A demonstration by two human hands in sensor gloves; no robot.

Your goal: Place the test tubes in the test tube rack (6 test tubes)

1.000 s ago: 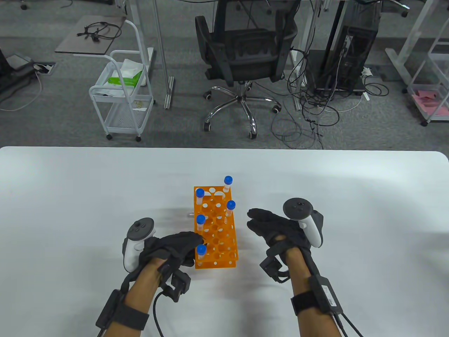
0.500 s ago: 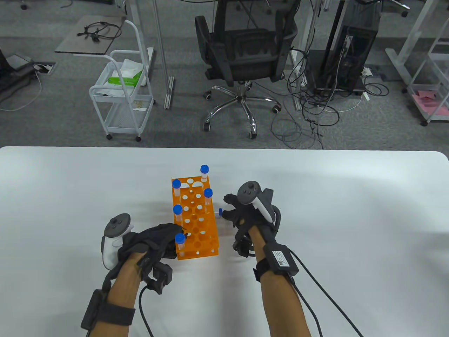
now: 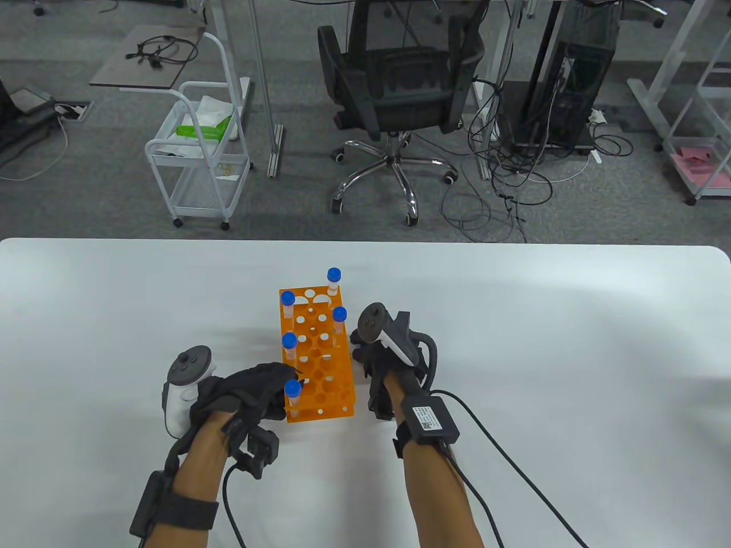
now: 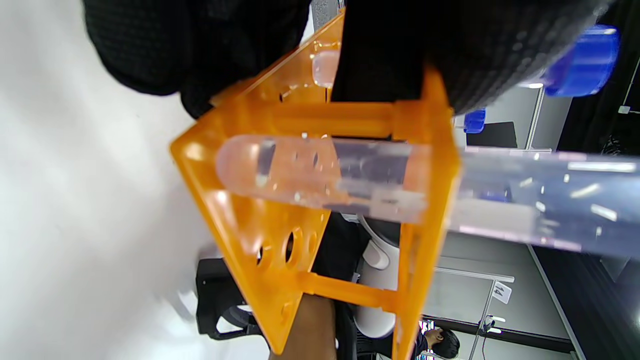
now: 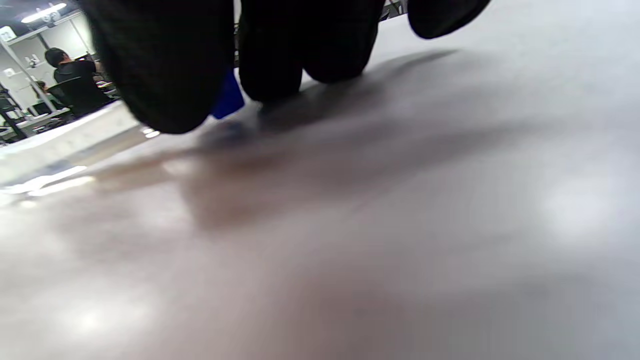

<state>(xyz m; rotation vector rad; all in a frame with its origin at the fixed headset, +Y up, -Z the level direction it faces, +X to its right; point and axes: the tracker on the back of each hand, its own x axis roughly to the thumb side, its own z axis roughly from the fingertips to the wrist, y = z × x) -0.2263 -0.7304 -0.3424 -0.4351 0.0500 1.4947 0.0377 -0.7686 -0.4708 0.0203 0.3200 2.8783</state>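
An orange test tube rack [image 3: 326,371] stands on the white table [image 3: 542,354]. Several blue-capped tubes stand upright in it, the nearest one [image 3: 293,389] at its near left corner. My left hand [image 3: 278,389] grips that corner; in the left wrist view my fingers [image 4: 200,45] hold the rack's frame [image 4: 250,220] with a clear tube [image 4: 350,175] seated in it. My right hand [image 3: 358,354] is low on the table against the rack's right side. In the right wrist view its curled fingers [image 5: 165,65] close around a blue tube cap [image 5: 227,97]; the tube's body is hidden.
The table's far edge [image 3: 365,241] lies beyond the rack. Past it on the floor are a black office chair [image 3: 400,85], a white cart [image 3: 197,154] and loose cables [image 3: 497,188]. Bare tabletop lies to the left and right of my hands.
My left hand slid the rack to the left. My right hand moved left to a tube lying beside the rack and has closed over its blue cap, which is now hidden in the table view.
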